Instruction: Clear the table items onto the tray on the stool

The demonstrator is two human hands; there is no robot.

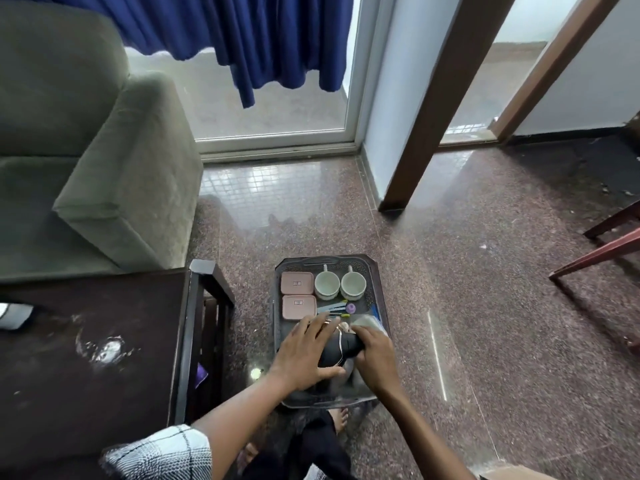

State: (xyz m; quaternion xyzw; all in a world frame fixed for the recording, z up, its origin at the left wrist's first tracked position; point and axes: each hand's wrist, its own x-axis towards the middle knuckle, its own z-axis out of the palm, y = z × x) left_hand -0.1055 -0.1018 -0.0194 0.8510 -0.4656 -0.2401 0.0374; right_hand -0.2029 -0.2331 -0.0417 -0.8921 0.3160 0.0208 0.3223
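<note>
While my two hands meet over the near half of the tray (276, 308), the black object (347, 346) lies between them, low over the tray floor; whether it already rests there I cannot tell. My left hand (308, 355) lies flat across its left side, fingers straight and spread, with the thumb running along its near edge. My right hand (375, 355) has its fingers curled over the object's right end, clamped on it. A thin pale cord loops around the object's middle. Just beyond my right knuckles a pale, soft-looking thing (367, 322) sits on the tray, too blurred to name. Further back the tray holds two pink boxes (298, 294), one behind the other on the left, and two white cups (339, 285) side by side to their right. A few pens (331, 308) and a small purple piece (351, 308) lie between the cups and my fingers. The dark table (104, 341) stands to my left, just beside the tray, with a white thing (14, 316) at its left edge. Behind the table is a green armchair (104, 161).
</note>
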